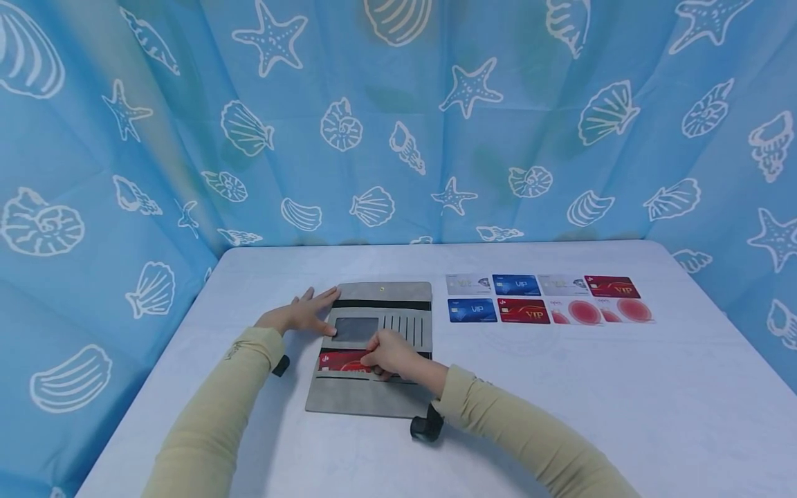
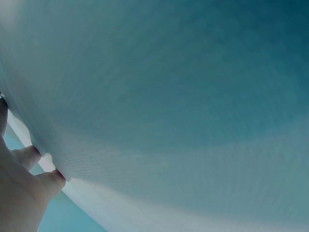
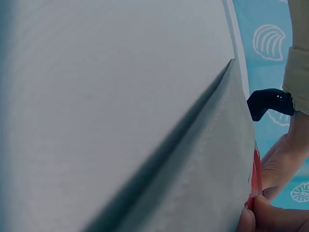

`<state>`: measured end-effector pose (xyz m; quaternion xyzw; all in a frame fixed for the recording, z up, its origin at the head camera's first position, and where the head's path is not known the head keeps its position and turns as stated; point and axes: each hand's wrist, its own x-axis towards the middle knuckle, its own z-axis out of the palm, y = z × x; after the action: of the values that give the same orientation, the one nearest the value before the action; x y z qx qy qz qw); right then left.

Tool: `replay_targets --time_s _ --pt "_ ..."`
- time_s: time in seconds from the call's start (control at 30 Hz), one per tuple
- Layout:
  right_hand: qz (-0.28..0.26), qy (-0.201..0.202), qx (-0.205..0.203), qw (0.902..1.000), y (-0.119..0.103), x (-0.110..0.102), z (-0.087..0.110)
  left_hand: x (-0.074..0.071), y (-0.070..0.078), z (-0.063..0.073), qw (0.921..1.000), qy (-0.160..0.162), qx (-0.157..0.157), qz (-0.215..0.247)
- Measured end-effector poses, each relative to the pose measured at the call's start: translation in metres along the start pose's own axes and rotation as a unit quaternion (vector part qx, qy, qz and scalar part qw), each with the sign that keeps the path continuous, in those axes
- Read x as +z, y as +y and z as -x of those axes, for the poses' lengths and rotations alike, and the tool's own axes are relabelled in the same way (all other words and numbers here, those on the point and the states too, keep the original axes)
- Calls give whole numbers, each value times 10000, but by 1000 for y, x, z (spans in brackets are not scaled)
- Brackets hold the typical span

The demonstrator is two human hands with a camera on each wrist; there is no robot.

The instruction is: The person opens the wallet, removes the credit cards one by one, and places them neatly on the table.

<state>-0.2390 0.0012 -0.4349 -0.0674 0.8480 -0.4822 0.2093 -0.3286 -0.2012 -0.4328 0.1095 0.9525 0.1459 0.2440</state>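
A grey open wallet (image 1: 367, 404) lies on the white table, with a dark clear window (image 1: 356, 328) and several slots. My right hand (image 1: 394, 354) pinches a red card (image 1: 341, 360) at its right end; the card's lower part is inside a pocket in the wallet's lower half. In the right wrist view, fingers (image 3: 277, 217) hold that card's red edge (image 3: 256, 169) beside the wallet's grey cover (image 3: 207, 179). With fingers spread, my left hand (image 1: 301, 315) rests against the wallet's upper left edge. The left wrist view shows the left hand's fingertips (image 2: 54, 182) touching the white surface.
Two rows of cards lie right of the wallet, among them a blue VIP card (image 1: 472, 310), a red VIP card (image 1: 524, 311) and a silver card (image 1: 468, 284). A blue curtain (image 1: 398, 90) with white shells hangs behind the white table (image 1: 560, 401).
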Motion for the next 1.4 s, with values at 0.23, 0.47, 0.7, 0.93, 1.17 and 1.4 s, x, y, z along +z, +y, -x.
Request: replay_targets --time_s 0.23,0.47,0.7,0.93,1.17,1.4 --pt "-292 142 68 9994 1 2 -1 -1 1 2 10000 -2 -37 53" --pt "-709 225 -50 9972 3 0 -1 0 1 1 10000 9 -49 29" --pt "-838 132 -560 9948 6 -7 -1 0 2 2 9999 14 -87 63" --pt "-1141 234 -705 9907 10 -21 2 0 2 1 9999 62 -67 -57" --pt "-1188 366 -527 9908 12 -39 12 0 2 0 9999 19 -108 26" --pt "-1306 669 -338 9886 14 -60 22 0 3 0 9999 22 -155 49"
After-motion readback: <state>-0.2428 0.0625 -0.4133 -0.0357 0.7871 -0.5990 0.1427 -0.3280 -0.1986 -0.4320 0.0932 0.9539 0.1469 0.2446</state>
